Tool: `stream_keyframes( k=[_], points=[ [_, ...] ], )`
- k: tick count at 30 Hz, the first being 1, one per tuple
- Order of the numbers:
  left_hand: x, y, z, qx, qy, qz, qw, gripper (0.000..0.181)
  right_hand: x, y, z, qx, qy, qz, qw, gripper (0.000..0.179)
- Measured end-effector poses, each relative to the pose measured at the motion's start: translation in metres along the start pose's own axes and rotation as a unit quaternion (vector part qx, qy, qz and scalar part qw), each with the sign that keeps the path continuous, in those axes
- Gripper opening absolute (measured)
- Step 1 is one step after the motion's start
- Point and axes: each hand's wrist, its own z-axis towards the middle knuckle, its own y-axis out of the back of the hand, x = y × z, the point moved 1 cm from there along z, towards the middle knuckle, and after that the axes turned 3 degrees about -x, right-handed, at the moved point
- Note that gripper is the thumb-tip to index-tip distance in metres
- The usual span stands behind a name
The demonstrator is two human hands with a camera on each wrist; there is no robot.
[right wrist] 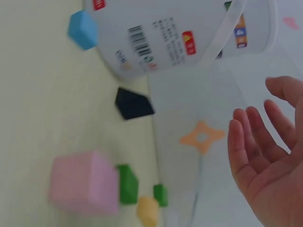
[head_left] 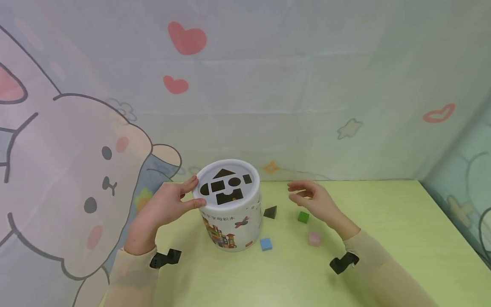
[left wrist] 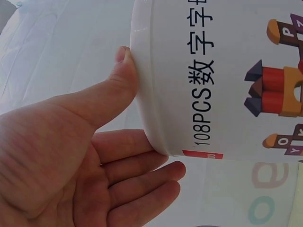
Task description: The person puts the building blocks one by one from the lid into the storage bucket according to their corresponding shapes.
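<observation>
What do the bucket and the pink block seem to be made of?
Bucket: probably plastic, smooth and slightly glossy; its white rim shows a soft sheen.
Pink block: perhaps painted wood, with flat, even, rather matte color; no grain shows through the blur, so plastic remains possible.

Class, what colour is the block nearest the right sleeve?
Pink block; right wrist view shows it best.
</observation>
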Motion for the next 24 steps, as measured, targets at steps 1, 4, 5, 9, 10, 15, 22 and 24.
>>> stream_keyframes(
  k=[1,4,5,9,10,15,22,24],
  points=[
    [0.0,0.0,0.0,-0.001,-0.002,0.0,1.0,0.079,-0.005,0.002,-0.004,0.007,-0.007,-0.01,0.9999,0.04],
    [0.002,-0.001,0.0,-0.002,-0.003,-0.002,1.0,0.079,-0.021,0.009,-0.017,0.033,-0.025,-0.033,0.9986,0.04],
    [0.002,-0.001,0.0,-0.001,-0.003,-0.003,1.0,0.079,-0.026,0.01,-0.02,0.041,-0.029,-0.038,0.998,0.04],
    [0.003,-0.001,0.0,0.002,-0.001,-0.005,1.0,0.079,-0.044,0.018,-0.035,0.07,-0.039,-0.053,0.9954,0.041],
    [0.003,-0.001,0.0,0.002,0.0,-0.006,1.0,0.079,-0.047,0.019,-0.038,0.077,-0.04,-0.057,0.9947,0.041],
    [0.002,-0.001,-0.001,0.003,0.002,-0.006,1.0,0.08,-0.061,0.027,-0.052,0.104,-0.043,-0.081,0.9904,0.044],
    [0.002,-0.001,0.0,0.001,0.0,-0.002,1.0,0.079,-0.072,0.032,-0.069,0.12,-0.051,-0.101,0.9864,0.048],
    [0.003,-0.001,0.0,0.001,0.0,-0.001,1.0,0.079,-0.072,0.032,-0.073,0.118,-0.054,-0.109,0.9856,0.049]
  ],
)
